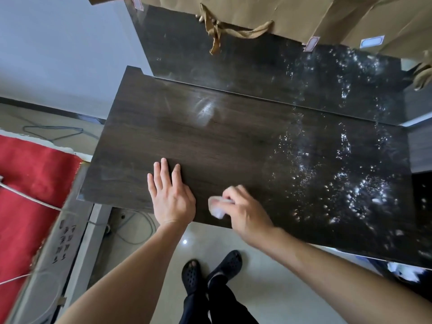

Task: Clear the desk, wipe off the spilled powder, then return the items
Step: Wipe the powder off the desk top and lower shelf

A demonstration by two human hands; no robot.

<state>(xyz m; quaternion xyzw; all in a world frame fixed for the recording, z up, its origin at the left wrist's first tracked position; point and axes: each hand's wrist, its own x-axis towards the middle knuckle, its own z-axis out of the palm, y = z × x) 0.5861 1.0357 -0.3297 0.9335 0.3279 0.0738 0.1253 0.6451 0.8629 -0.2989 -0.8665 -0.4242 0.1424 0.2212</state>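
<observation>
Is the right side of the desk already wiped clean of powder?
No, white powder is scattered across the right side of the desk, while the right hand holds a tissue further left.

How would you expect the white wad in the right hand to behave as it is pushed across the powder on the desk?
The wad looks crumpled and soft, so it probably flexes under the right hand rather than staying stiff. It seems light, so it likely needs steady pressure. The powder lies loose and scattered on the desk, so some may smear or get pushed ahead.
</observation>
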